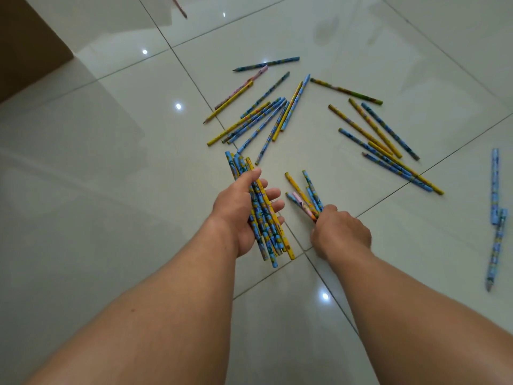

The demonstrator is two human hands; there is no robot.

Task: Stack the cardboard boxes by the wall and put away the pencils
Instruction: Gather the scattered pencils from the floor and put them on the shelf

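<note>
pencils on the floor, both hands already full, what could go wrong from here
The left hand holds a thick, splayed bundle with fingers half open, so some may slip out. The right hand grips a small bunch by one end; it could fan apart. Strays at far right and the top edge could be missed.

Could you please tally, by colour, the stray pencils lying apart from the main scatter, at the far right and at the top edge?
Blue stray pencils, far right: 2
Pink stray pencil, top edge: 1
Total: 3
</note>
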